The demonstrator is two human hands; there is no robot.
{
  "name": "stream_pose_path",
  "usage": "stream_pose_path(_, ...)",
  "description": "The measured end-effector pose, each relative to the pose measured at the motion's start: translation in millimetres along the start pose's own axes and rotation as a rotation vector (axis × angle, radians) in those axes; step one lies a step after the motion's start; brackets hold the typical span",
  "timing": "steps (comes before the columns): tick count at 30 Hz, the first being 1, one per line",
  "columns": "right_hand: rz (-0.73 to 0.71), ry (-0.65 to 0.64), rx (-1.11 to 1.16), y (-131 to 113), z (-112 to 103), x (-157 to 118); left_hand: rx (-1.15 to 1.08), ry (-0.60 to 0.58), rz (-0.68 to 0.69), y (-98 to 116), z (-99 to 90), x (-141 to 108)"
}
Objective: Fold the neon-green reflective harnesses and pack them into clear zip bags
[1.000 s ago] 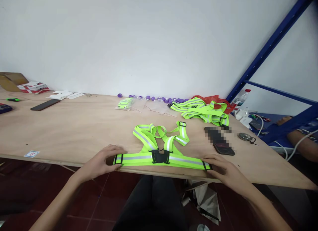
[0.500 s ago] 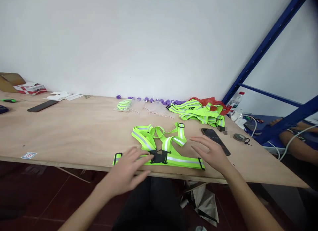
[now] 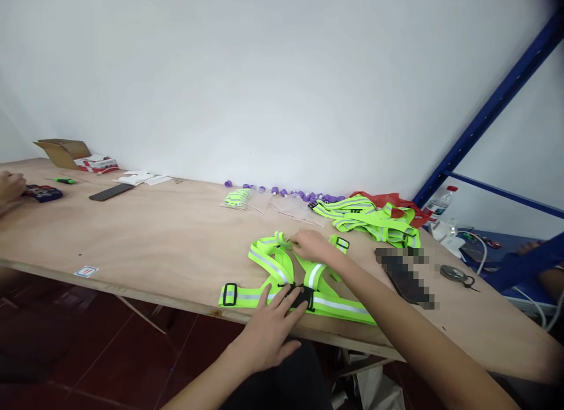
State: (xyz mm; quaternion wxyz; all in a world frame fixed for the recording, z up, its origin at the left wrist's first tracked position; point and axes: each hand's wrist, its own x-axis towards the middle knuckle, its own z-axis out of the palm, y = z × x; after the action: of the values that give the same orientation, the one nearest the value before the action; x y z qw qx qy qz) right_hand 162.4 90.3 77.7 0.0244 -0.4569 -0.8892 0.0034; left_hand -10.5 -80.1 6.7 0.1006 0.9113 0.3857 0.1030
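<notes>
Harness straps [image 3: 269, 263] are apparently being straightened | left hand [image 3: 272, 335] is resting splayed over black buckle [image 3: 307, 298] | right hand [image 3: 312, 246] is touching far loop [image 3: 279, 239], grip unclear | next: probably needing steady buckle

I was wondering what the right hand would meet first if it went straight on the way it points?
Most likely the looped green strap, just ahead of the right hand; the view leaves unclear whether they already touch.

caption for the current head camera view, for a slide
Left hand spread over the black buckle of a lime-green reflective harness, right hand at its upper straps, on a wooden table.
</notes>
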Motion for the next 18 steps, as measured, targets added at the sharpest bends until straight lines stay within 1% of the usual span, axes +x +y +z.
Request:
stream_pose_path(4,0.118,0.119,0.08,30,-21,19,-0.012,0.014,-0.006,0,2.3,1)
stream_pose_path(7,0.217,0.176,0.142,50,-24,34,-0.018,0.006,-0.024,1,2.5,2)
stream_pose_path(12,0.354,0.21,0.231,72,-7,56,-0.059,-0.006,-0.008,-1,3.7,1)
stream_pose_path(15,0.402,0.216,0.284,79,6,65,-0.063,-0.011,-0.001,-3,6.7,0)
stream_pose_path(18,0.419,0.211,0.337,82,19,71,-0.073,-0.016,0.0,-5,9.9,0)
